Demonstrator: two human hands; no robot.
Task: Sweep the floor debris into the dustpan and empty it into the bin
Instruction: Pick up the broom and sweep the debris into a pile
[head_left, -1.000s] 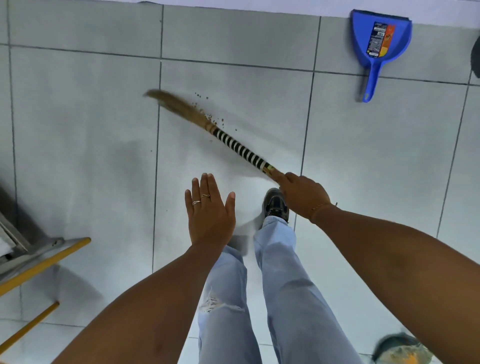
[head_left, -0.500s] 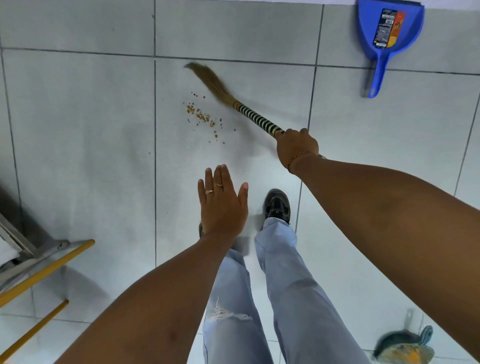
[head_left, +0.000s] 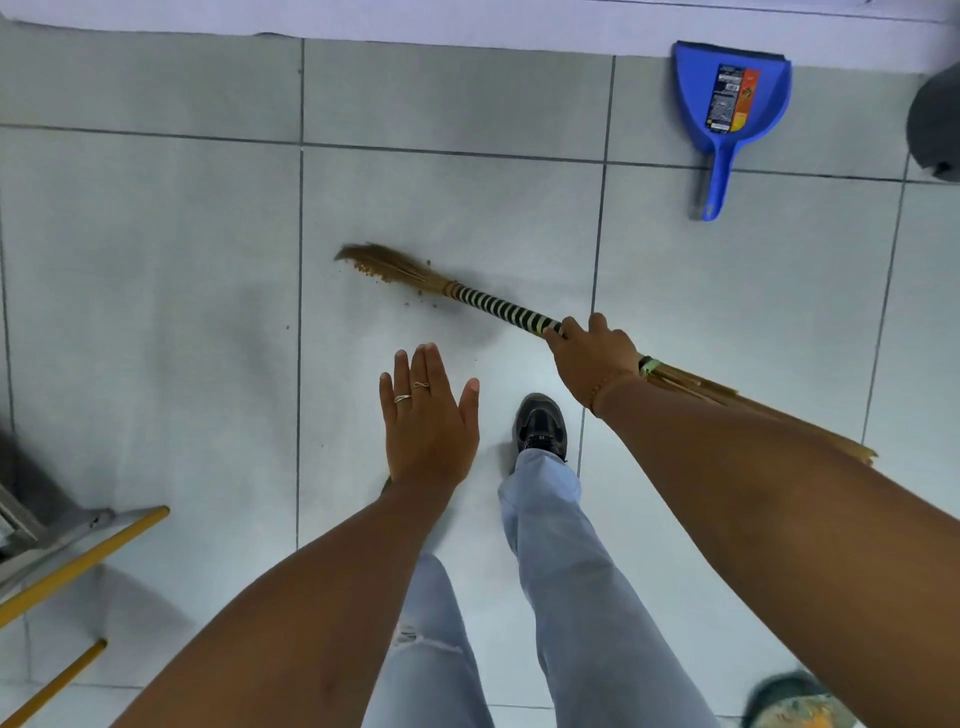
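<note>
My right hand (head_left: 592, 358) grips a straw broom (head_left: 498, 306) by its black-and-white striped handle. The bristle tip lies on the tile at the middle, with small brown debris (head_left: 371, 271) gathered against it. My left hand (head_left: 428, 421) hovers flat over the floor, fingers apart, holding nothing. A blue dustpan (head_left: 730, 109) lies on the floor by the far wall at the upper right, handle pointing toward me. A dark round object (head_left: 935, 119), perhaps the bin, shows at the right edge.
Grey floor tiles (head_left: 156, 312) spread all around. A yellow-legged metal frame (head_left: 67, 561) stands at the lower left. My legs in light jeans and one black shoe (head_left: 540, 426) are below the hands. A dark, patterned object (head_left: 795, 706) sits at the bottom right corner.
The broom has swept back toward me and to the left, pulling the scattered debris together under its bristles. My right hand has drawn back nearer my body. The left hand has barely moved.
</note>
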